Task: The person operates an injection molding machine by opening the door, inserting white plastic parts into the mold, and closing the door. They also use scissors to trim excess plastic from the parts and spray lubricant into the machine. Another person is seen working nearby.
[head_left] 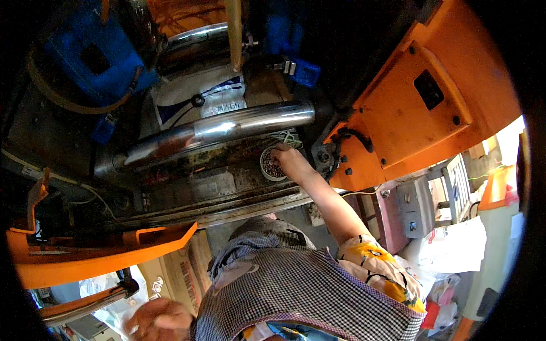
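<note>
My right hand reaches into a round white tub on the machine's bed, its fingers bent down and pinched together at the small brownish metal-looking pieces inside. What the fingertips hold, if anything, is hidden. Low on the left, beside my checked apron, my left hand is smeared by motion. Its fingers look partly curled, but whether they hold anything does not show.
A thick shiny steel bar crosses the machine behind the tub. An orange guard rises at the right, and another orange panel juts out at the left. Green-white strands lie by the tub. White bags stand at the right.
</note>
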